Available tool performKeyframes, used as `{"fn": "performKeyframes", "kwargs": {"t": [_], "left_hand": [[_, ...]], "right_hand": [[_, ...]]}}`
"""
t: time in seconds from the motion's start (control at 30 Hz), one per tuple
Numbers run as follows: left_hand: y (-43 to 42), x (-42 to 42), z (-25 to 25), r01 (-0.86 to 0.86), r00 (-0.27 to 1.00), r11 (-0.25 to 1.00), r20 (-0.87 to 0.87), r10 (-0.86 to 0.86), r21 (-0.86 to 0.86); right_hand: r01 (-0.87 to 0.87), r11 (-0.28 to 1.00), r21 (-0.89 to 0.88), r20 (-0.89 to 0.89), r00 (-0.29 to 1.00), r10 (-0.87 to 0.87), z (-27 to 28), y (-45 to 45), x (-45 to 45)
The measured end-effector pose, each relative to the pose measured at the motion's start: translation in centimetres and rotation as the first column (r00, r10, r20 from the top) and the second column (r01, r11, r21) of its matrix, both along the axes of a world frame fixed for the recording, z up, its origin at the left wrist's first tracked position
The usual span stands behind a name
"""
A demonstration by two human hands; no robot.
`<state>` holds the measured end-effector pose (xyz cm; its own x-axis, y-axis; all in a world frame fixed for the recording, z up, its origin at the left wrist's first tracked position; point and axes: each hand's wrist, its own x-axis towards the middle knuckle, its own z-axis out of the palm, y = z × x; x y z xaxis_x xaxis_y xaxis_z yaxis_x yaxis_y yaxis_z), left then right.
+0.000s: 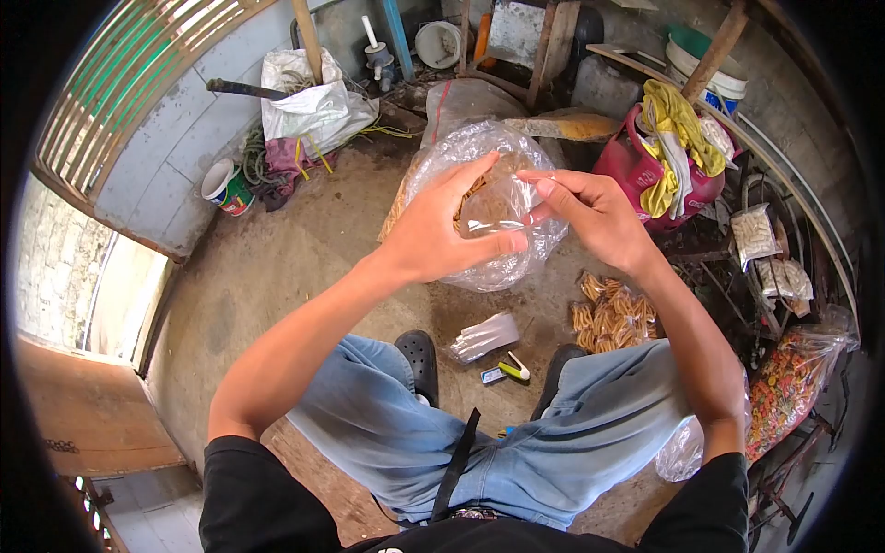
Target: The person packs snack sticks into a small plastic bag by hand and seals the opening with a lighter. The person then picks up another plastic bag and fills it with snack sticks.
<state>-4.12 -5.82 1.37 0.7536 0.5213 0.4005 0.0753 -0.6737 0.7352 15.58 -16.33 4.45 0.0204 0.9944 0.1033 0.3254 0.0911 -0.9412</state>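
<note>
My left hand [438,230] is curved in a wide C over a large clear plastic bag [502,272], its thumb and fingers well apart. Brown stick-like pieces [473,192] show in that gap; I cannot tell whether they lie in the bag below or against my palm. Facing it, my right hand [595,207] is closed, thumb and fingertips pinching thin clear plastic film [530,195]. Whether this film is a separate small bag is hard to see. On the floor below lie a stack of clear plastic sleeves [486,336], a green-and-white tool [513,368] and a small blue-and-white box [492,376].
Bundled brown sticks [613,313] lie by my right knee. At right are a red tub [636,166] with yellow cloth and a bag of colourful pieces [793,382]. A white sack [313,115] and a paint bucket [228,187] stand along the left wall.
</note>
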Motion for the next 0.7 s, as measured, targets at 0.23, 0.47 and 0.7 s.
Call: {"fn": "performKeyframes", "kwargs": {"t": [0.23, 0.47, 0.7], "left_hand": [[0.4, 0.2, -0.3, -0.061, 0.994, 0.989, 0.103, 0.047, 0.138], [0.7, -0.1, 0.0, -0.06, 0.994, 0.99, 0.099, 0.048, 0.125], [1.0, -0.2, 0.2, -0.001, 0.997, 0.963, 0.079, 0.023, -0.269]], "right_hand": [[0.026, 0.998, -0.051, -0.12, 0.992, -0.032, -0.5, 0.2, 0.8], [0.019, 0.997, -0.08, -0.199, 0.979, -0.034, 0.1, 0.1, 1.1], [-0.084, 0.994, 0.076, -0.081, 0.993, 0.091, -0.9, 0.1, 1.5]]}}
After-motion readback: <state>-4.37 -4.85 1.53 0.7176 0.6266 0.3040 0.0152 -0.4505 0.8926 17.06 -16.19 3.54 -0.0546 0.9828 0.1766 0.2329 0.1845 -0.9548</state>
